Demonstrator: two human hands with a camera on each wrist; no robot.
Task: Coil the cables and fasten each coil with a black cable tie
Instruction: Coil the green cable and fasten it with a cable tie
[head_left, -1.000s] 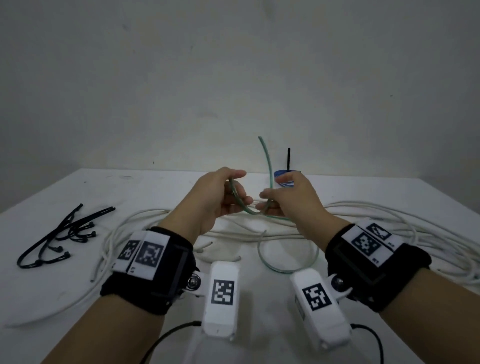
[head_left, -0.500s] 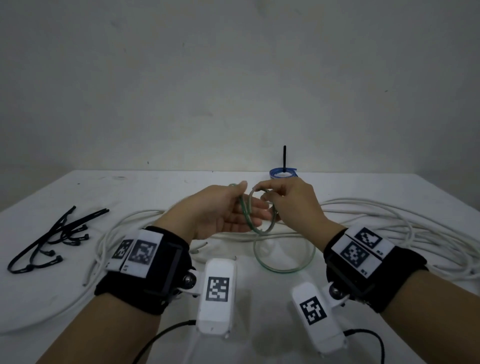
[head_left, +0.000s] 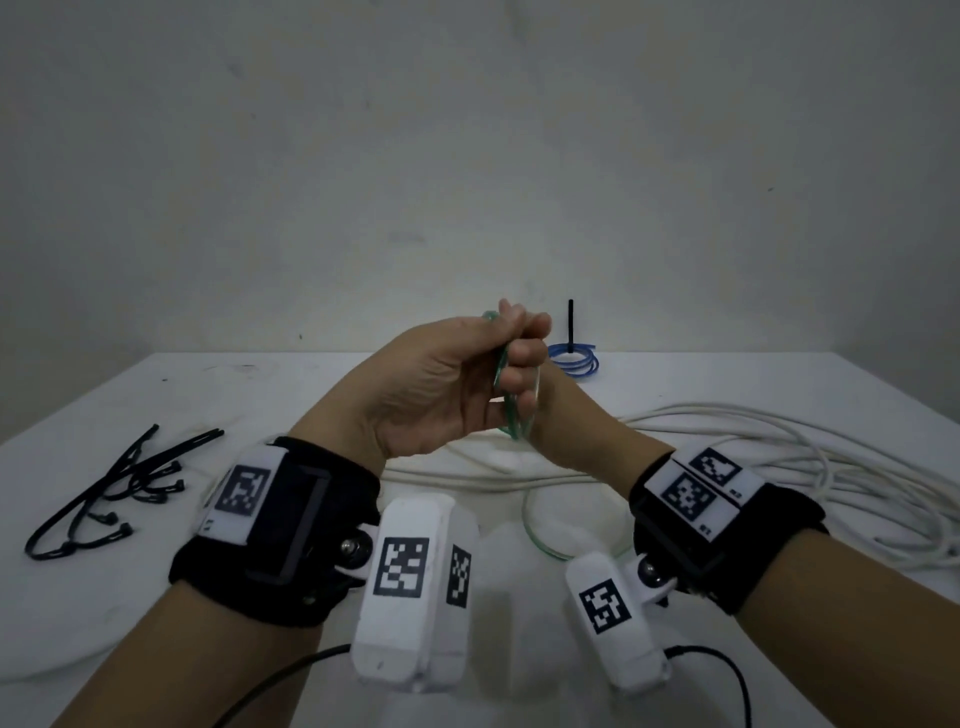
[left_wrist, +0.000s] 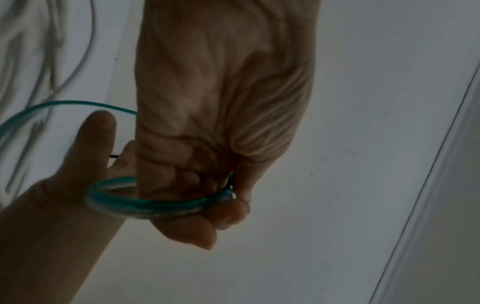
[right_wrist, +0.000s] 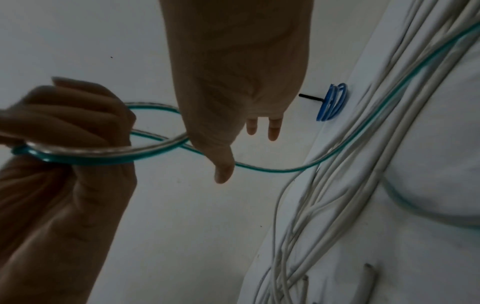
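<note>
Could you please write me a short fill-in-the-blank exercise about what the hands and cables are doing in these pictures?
1. The left hand has its grip on loops of the ____ cable.
2. The spare black cable ties lie on the table to the person's ____.
3. The finished coil at the far edge is ____ in colour.
4. The loose cables on the right are ____.

Missing words: green; left; blue; white

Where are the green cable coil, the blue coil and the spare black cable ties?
green cable coil (left_wrist: 155, 204), left wrist view, front arc of the loop.
blue coil (head_left: 574, 358), head view, near strands.
black cable ties (head_left: 111, 493), head view, middle of the bunch.
</note>
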